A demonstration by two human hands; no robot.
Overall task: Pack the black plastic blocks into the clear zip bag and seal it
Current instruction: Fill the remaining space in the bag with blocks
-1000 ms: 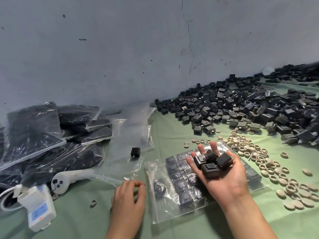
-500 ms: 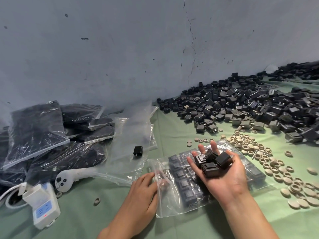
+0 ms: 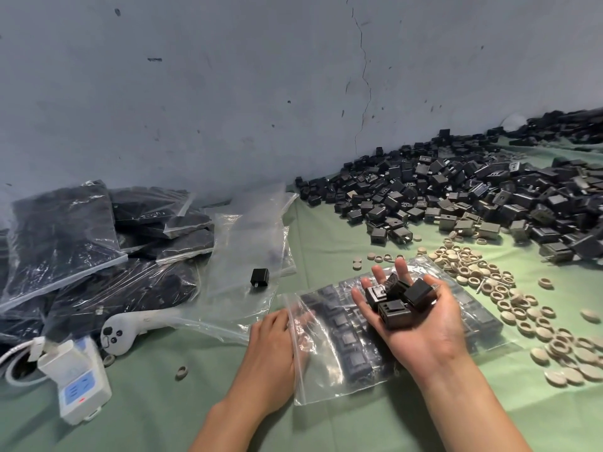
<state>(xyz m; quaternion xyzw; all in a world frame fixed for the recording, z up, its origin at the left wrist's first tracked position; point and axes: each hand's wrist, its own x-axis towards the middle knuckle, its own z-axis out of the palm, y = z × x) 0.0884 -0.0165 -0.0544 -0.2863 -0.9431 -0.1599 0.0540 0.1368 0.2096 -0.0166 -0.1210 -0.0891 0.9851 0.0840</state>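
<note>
Black against the palm, a handful of blocks (image 3: pixel 394 308) lay on the right hand (image 3: pixel 424 334). It was turned palm up with its fingers (image 3: pixel 400 269) nearly straight and only lightly cupped, carrying the load rather than gripping it. The hand hovered over the zip bag (image 3: pixel 313 386), a clear one lying flat on the green-covered desk (image 3: pixel 326 230) with its open mouth toward the left. Packed rows (image 3: pixel 346 340) of the same black pieces showed through the plastic inside.

The left hand (image 3: pixel 274 350) rested at that mouth with its fingers (image 3: pixel 305 317) slipped under the upper sheet and blurred behind it. Whether they pinched the plastic or merely lay against it could not be told.

Along the grey wall (image 3: pixel 228 93) at the far right spread a loose heap (image 3: pixel 456 197) of black pieces. Beige rings (image 3: pixel 489 282) were scattered between that heap and the bag and on down its right side. To the left sat a pile of filled bags (image 3: pixel 65 233). Beside it lay a stack of empty bags (image 3: pixel 251 230) with a single block (image 3: pixel 260 277) on top. A white handle (image 3: pixel 120 331) lay near the stack's front edge, and a white power strip (image 3: pixel 81 389) lay at the near left.
</note>
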